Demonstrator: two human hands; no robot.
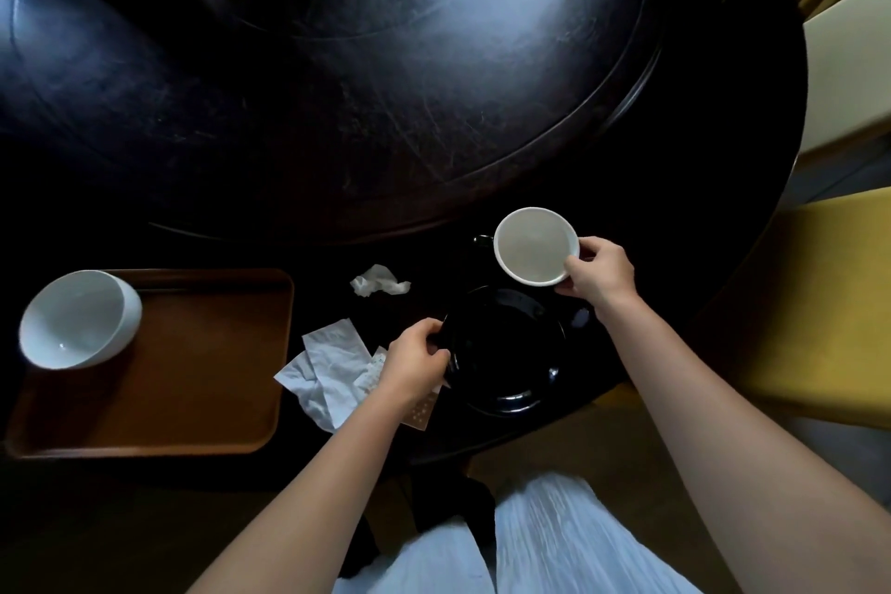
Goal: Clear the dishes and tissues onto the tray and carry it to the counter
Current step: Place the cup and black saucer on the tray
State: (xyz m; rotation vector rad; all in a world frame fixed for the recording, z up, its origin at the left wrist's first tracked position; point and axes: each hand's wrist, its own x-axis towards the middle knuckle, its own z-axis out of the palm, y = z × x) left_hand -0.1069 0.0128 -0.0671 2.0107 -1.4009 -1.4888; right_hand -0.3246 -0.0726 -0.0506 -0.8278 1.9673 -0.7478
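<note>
One black plate [501,352] lies on the dark round tabletop [434,111], close to its near edge, and everything else can be placed from it. The left hand [417,362] grips the plate's left rim, fingers curled over the edge. The right hand [598,273] is just beyond the plate's far right side and pinches the rim of one small white dish [536,246], holding it above the tabletop with its hollow facing up. Behind that dish a dark cup handle [482,240] peeks out; the rest of it is too dark to make out.

To the left of the plate lie the tissues. One crumpled tissue [378,280] sits just past the plate's far left edge. Nearer, touching the left hand's side of the plate, is a loose pile of flat white tissues [328,371], roughly two or three overlapping sheets; the exact count cannot be told. A small patterned paper packet [422,410] shows under the left wrist.

Further left of the plate, well apart from it, sits one brown tray [193,376]. One white bowl [79,318] rests in the tray's far left corner, tilted on its side.
</note>
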